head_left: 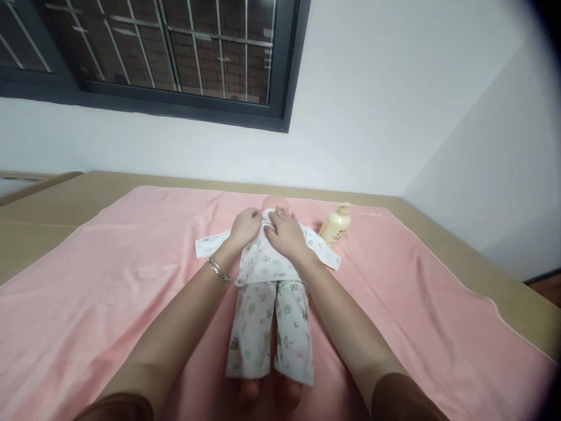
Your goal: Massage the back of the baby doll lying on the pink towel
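A baby doll (275, 203) lies stretched out on a pink sheet, head away from me and bare feet toward me. It wears a white patterned shirt (267, 263) and matching trousers (252, 333); both sleeves spread sideways. At the shirt's left shoulder, my left hand (246, 227) is closed, its curled fingertips pinching the fabric near the neck. My right hand (287, 234) rests flat on the upper part of the shirt, fingers extended and apart. The doll's face is not visible. A silver bracelet (218, 268) circles my left wrist.
A cream pump bottle (335, 225) stands on the pink sheet (144, 257), just beyond the doll's right sleeve. Beneath the sheet is a tan surface (438, 234) that meets a white wall (359, 117). A dark-framed window (184, 105) with bars is above.
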Motion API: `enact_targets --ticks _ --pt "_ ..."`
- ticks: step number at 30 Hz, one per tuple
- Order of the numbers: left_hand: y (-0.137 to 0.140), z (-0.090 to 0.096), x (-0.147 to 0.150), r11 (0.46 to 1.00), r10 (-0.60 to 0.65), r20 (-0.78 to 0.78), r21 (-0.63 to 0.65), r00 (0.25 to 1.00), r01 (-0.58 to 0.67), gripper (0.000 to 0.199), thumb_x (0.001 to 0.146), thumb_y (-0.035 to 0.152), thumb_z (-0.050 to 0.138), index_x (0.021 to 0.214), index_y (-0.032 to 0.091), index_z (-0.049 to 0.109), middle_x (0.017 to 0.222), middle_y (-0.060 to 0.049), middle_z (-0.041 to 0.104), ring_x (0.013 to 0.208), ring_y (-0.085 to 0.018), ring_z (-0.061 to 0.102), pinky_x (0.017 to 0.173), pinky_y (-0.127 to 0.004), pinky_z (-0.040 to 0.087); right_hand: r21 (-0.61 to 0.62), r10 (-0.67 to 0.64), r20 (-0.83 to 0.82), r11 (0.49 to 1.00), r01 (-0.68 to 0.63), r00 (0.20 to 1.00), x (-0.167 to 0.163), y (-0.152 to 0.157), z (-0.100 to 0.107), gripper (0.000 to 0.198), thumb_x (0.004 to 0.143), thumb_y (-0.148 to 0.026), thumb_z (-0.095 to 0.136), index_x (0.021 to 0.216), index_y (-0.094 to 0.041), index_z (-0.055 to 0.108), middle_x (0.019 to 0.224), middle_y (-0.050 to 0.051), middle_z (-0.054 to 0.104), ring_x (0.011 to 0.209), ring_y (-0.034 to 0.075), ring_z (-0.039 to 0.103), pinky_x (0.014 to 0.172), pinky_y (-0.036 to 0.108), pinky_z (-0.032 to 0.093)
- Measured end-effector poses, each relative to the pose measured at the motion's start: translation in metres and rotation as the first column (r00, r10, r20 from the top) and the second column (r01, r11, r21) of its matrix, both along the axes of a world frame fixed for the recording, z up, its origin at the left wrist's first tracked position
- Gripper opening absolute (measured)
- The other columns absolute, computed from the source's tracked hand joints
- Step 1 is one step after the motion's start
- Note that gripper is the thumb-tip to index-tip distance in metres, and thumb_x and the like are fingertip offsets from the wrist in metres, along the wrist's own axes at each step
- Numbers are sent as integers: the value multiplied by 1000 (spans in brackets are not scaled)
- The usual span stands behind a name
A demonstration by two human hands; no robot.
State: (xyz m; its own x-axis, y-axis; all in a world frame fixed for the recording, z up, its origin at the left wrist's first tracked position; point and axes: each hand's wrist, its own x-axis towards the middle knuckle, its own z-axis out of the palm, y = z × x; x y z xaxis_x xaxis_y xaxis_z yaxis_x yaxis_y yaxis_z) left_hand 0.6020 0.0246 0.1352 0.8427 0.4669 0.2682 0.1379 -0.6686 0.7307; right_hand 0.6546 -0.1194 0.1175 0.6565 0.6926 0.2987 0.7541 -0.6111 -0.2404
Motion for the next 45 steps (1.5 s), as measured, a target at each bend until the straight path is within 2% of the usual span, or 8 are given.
enact_targets --ticks 17,23,26,30,33,36,39,45 --pt "2 -14 9 989 -10 115 -148 993 27 58 105 52 26 104 17 73 116 -13 75 112 -26 68 100 -35 50 116 -65 -5 991 65 998 0 1 -1 52 104 -34 39 151 -12 49 163 15 37 152 26 31 124 38 22" --pt "-4 -4 6 929 -4 82 -368 997 34 67 102 64 27 116 14 70 125 -16 72 119 -28 66 103 -39 48 -7 101 -156 995 -104 983 1 -13 21 50 101 -36 49 145 -14 57 155 15 49 146 30 42 119 43 33" --pt "-23 17 -12 904 -29 76 -424 997 59 69 100 67 31 118 13 70 129 -18 70 125 -32 63 108 -43 44 217 89 -231 975 -38 969 5 -43 53 48 99 -36 49 142 -18 62 144 10 61 135 27 56 114 38 42" --pt "-66 46 -28 891 -154 322 -364 934 272 53 101 58 42 124 19 69 145 -11 62 142 -28 49 121 -38 31 559 -112 -164 808 186 980 21 -95 84 56 89 -20 45 143 -16 61 148 7 58 141 25 50 121 42 37" --pt "-94 54 -10 674 -228 317 -631 921 384 55 101 59 41 126 18 68 140 -15 64 138 -29 54 121 -40 33 604 -269 -195 725 332 943 39 -126 87 71 77 -9 44 147 -7 55 160 12 42 150 26 38 126 44 27" --pt "-106 51 25 291 -300 209 -909 931 298 70 101 63 32 142 12 56 149 -22 55 142 -31 50 118 -41 39 535 -305 -265 743 402 915 52 -140 83 75 74 -5 45 148 -4 54 158 16 43 150 27 37 126 44 27" --pt "-112 45 56 -10 -282 209 -977 936 215 81 101 64 22 155 7 39 159 -27 40 146 -31 46 110 -40 48 463 -276 -303 794 395 912 56 -141 80 70 76 -4 46 144 -7 58 147 15 57 144 27 48 122 43 35" --pt "-139 42 82 -296 -207 281 -931 937 214 84 101 64 20 162 7 24 161 -29 35 141 -31 52 96 -39 58 247 -371 -297 860 446 880 62 -129 73 65 84 -1 44 148 -5 54 146 19 58 139 27 53 113 35 43"
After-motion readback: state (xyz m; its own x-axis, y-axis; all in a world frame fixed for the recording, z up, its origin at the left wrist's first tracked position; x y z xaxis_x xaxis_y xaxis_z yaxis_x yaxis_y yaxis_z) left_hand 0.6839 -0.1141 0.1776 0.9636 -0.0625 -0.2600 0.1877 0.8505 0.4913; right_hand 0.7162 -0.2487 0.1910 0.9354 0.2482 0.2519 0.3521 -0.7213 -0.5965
